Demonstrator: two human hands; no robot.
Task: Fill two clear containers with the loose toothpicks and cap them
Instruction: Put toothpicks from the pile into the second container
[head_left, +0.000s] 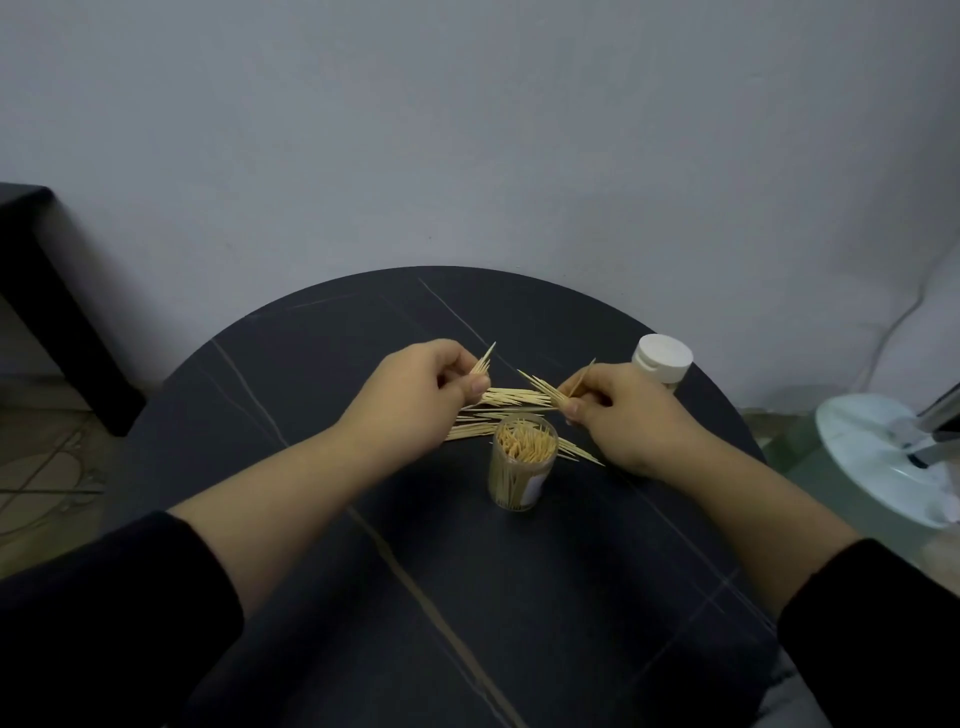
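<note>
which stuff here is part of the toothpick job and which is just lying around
Job: open container, capped container, loose toothpicks, left hand and right hand, each pinching some.
Lying about: white base, dark bench.

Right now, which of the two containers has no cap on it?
The container nearest the person: its open mouth shows toothpicks. The other container, behind the right hand, wears a white cap.
</note>
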